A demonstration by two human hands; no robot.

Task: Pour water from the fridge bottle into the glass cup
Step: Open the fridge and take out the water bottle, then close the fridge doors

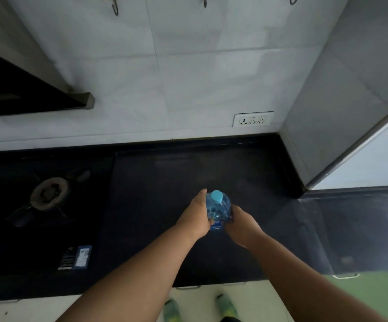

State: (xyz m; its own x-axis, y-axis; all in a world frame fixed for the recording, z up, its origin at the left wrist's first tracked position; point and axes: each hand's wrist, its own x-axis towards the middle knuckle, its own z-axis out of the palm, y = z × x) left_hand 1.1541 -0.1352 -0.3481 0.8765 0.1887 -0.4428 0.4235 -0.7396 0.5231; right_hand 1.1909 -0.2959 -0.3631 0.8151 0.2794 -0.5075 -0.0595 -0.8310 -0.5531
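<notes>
Bottle: a clear blue-tinted plastic water bottle [218, 209] with a light blue screw cap [216, 196] stands upright between the two hands, over the black stone countertop [160, 205]; whether its base touches the counter cannot be told.
Cap: still screwed on, just above and beyond the fingertips of both hands.
Left hand: the left hand [194, 214] presses against the bottle's left side, fingers curled round the body and thumb pointing up beside the neck.
Right hand: the right hand [241, 225] clasps the lower right side near the blue label; its fingers wrap round the bottle and are mostly hidden behind it.
Stove: a black glass gas hob with a round metal burner [49, 194] lies well to the left of the left hand's fingers.
Socket: a white wall socket plate [253, 119] sits on the tiled wall, far beyond the fingertips and slightly right.
Shoes: green shoes [226, 305] show on the floor below the forearms.
</notes>
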